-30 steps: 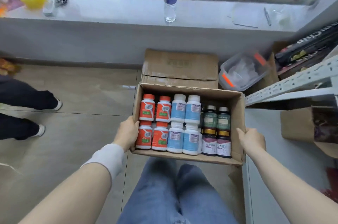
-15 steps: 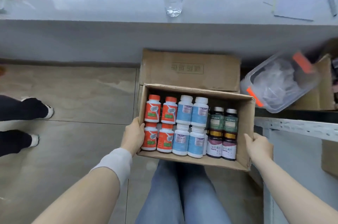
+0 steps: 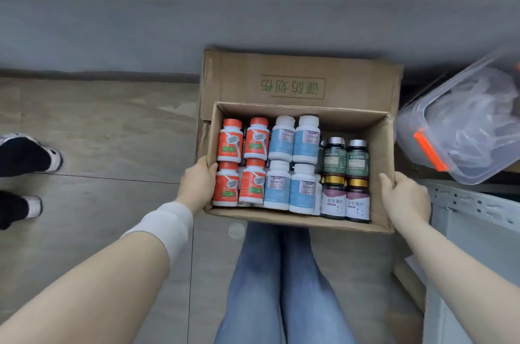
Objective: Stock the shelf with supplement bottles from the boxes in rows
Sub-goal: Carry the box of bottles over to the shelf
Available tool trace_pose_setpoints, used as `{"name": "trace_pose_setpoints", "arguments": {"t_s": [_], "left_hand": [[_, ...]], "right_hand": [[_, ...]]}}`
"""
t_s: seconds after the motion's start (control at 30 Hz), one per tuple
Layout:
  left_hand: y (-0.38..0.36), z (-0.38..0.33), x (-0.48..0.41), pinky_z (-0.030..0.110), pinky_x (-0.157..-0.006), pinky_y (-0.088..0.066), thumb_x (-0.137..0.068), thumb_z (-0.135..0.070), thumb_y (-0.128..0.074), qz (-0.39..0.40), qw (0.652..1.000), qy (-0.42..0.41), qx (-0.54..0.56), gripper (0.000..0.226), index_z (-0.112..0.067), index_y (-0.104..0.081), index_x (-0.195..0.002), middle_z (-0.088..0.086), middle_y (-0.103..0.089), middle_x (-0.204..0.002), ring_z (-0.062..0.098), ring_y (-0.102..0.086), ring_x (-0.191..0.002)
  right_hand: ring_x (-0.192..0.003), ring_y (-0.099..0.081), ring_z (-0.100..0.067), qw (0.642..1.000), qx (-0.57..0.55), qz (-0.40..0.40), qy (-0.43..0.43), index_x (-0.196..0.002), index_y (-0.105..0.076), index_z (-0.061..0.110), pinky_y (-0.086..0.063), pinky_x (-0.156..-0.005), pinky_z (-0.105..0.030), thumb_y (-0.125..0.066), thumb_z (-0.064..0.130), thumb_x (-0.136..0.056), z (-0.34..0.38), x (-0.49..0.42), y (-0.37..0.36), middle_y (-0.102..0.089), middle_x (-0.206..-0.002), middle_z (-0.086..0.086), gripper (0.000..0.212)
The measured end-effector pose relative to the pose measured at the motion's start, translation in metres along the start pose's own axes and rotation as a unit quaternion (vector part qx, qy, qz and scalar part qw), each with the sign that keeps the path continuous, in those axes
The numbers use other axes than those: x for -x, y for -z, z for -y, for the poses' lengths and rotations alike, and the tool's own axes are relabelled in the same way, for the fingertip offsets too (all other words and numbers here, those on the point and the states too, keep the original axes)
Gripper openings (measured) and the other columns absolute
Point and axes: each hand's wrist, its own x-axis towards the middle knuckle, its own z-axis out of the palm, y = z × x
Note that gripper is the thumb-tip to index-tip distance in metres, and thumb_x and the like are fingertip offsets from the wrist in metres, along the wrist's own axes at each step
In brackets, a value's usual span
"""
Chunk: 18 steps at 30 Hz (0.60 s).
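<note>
Left hand (image 3: pixel 197 189) and right hand (image 3: pixel 405 197) each grip a side wall of the box (image 3: pixel 281 219), thumbs hooked over its rim. Supplement bottles (image 3: pixel 281 141) lie packed in rows inside. Best carried level toward the shelf (image 3: pixel 472 203) at right, so that none shift.

Seen from head height through one wide-angle lens, tilted steeply down and slightly forward. Centred close on the cardboard box (image 3: pixel 281 218), large label print legible. Framed by forearms from both lower corners, ending in the left hand (image 3: pixel 198 184) and right hand (image 3: pixel 405 197), with the wearer's legs (image 3: pixel 281 287) straight below. Facing a grey wall (image 3: pixel 253 20) across the top, tiled floor (image 3: pixel 98 132) left, metal shelf frame (image 3: pixel 472 203) at right edge
</note>
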Motion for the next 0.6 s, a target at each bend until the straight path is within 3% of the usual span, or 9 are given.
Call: {"name": "trace_pose_setpoints", "arguments": {"t_s": [0.13,0.27,0.47,0.6], "left_hand": [[0.0,-0.001,0.002,0.034,-0.083,-0.043,-0.1,-0.025,-0.038,-0.008,1.0,-0.002,0.022,0.025,-0.008,-0.053,-0.11,0.019,-0.062,-0.114,0.034,-0.056,-0.102],[0.006,-0.002,0.013,0.033,-0.081,-0.043,-0.1,-0.024,-0.038,-0.016,0.999,-0.015,0.034,0.027,-0.007,-0.053,-0.114,0.017,-0.062,-0.113,0.032,-0.057,-0.1],[0.025,-0.013,0.018,0.033,-0.079,-0.043,-0.1,-0.025,-0.039,-0.022,0.999,-0.023,0.033,0.027,-0.009,-0.054,-0.113,0.016,-0.063,-0.111,0.027,-0.055,-0.09],[0.036,-0.016,0.031,0.031,-0.077,-0.043,-0.1,-0.027,-0.038,-0.012,0.999,-0.023,0.04,0.026,-0.01,-0.053,-0.113,0.012,-0.063,-0.11,0.02,-0.053,-0.087]], "right_hand": [[-0.096,-0.054,-0.046,1.0,-0.017,-0.008,-0.006,-0.073,-0.051,0.003,-0.032,-0.066,-0.035,-0.042,0.026,-0.097,0.003,0.003,0.001,-0.064,-0.095,-0.03,0.034],[-0.093,-0.054,-0.044,1.0,-0.018,-0.015,-0.007,-0.057,-0.033,0.017,-0.032,-0.065,-0.033,-0.043,0.026,-0.096,0.005,0.01,0.011,-0.063,-0.093,-0.029,0.042],[-0.097,-0.056,-0.044,1.0,-0.005,-0.024,0.004,-0.088,-0.06,0.002,-0.035,-0.067,-0.033,-0.042,0.029,-0.097,0.012,0.01,0.029,-0.065,-0.098,-0.026,0.033],[-0.096,-0.056,-0.045,1.0,0.0,-0.02,0.011,-0.092,-0.062,0.002,-0.034,-0.067,-0.034,-0.042,0.029,-0.097,0.01,0.019,0.04,-0.065,-0.098,-0.027,0.034]]}}
